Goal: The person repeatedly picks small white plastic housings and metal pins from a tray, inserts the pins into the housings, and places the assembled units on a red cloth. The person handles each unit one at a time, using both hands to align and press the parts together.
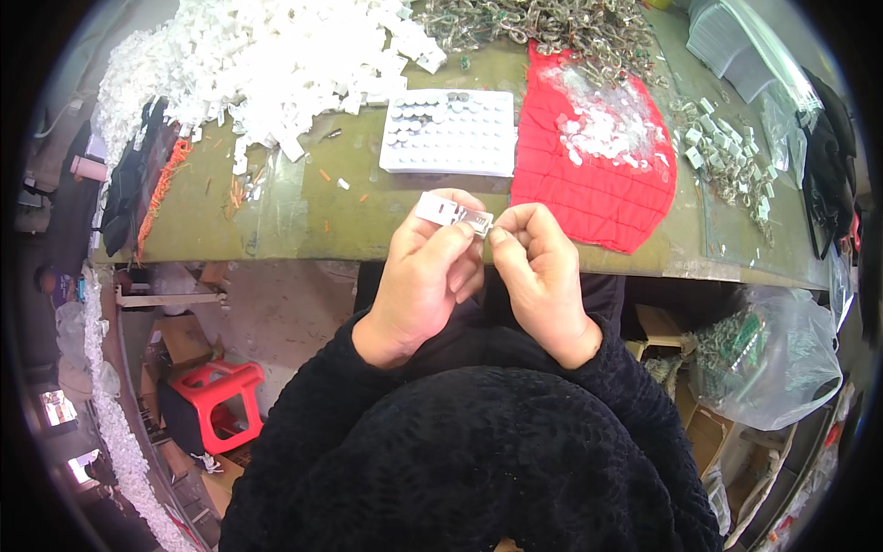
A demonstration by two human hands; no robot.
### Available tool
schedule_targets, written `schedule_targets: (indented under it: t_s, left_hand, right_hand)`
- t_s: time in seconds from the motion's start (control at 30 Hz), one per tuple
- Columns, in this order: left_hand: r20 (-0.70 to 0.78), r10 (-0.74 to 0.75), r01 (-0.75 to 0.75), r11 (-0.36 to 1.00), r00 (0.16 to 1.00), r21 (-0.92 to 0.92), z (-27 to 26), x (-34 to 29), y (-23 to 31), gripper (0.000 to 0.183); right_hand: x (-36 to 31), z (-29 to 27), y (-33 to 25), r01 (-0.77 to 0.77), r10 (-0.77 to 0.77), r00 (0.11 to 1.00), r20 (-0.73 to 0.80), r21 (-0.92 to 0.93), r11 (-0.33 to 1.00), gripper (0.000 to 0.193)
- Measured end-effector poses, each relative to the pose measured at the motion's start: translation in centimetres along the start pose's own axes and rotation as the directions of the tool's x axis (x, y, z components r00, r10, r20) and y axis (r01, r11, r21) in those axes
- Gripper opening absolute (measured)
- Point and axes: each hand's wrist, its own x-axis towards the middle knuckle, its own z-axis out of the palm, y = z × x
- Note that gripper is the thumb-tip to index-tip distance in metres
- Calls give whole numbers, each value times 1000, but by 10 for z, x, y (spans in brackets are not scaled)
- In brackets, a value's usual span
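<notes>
My left hand (414, 276) is closed on a small white plastic housing (436, 209), with its thumb pressed on a silvery or clear section near the right end. Thumb and forefinger of my right hand (543, 271) pinch together at that same end. Whatever they grip there is too small to make out. Both hands are just in front of the table's near edge. Beyond them lies a white tray (497, 158) with rows of round spots and several greyish discs along its far and left parts. Right of the tray, a red quilted cloth (589, 216) carries a scatter of white and clear bits (602, 133).
A large heap of white plastic pieces (276, 64) covers the table's far left. Tangled dull clear and greenish pieces (552, 28) lie at the back, and a smaller pile (727, 152) at right. A red stool (221, 405) stands below left; a clear bag (782, 359) is below right.
</notes>
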Motion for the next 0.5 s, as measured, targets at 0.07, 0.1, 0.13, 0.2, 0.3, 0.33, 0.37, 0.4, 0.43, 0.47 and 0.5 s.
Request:
schedule_targets:
  t_s: [0.07,0.1,0.13,0.2,0.3,0.33,0.37,0.4,0.43,0.47,0.5]
  left_hand:
    - [61,-58,66,989,996,-131,-5,2,1,19]
    - [96,-83,100,976,992,-193,-7,2,2,21]
    - [113,-79,101,974,990,-202,-9,2,3,23]
    - [145,-72,103,971,987,-215,-14,0,5,28]
    - [90,3,7,994,996,-112,-30,-4,16,34]
    - [89,49,-34,987,995,-158,-35,-4,19,33]
    - [76,85,-72,984,993,-163,-42,-4,23,32]
    - [63,104,-92,981,993,-171,-48,-4,26,33]
    - [50,122,-112,979,991,-171,-54,-4,28,33]
    - [85,113,-96,978,990,-183,-59,-3,30,33]
    - [121,104,-80,979,987,-186,-63,-2,32,34]
  right_hand:
    - [-4,0,-4,-181,155,982,104,335,924,6]
    - [-5,1,-5,-190,161,980,114,323,927,6]
    - [-5,3,-7,-165,130,984,124,337,927,5]
    - [-3,3,-10,-122,81,984,159,268,956,9]
    - [17,-4,-14,447,-409,894,182,-315,837,16]
    - [26,-8,-16,425,-398,905,149,-294,856,23]
    - [37,-12,-19,347,-338,937,85,-339,875,19]
    - [52,-18,-21,323,-324,943,71,-421,848,16]
    - [70,-22,-22,340,-347,935,78,-485,806,13]
    - [93,-24,-22,366,-383,920,88,-542,756,12]
    - [115,-24,-21,436,-454,882,124,-578,689,11]
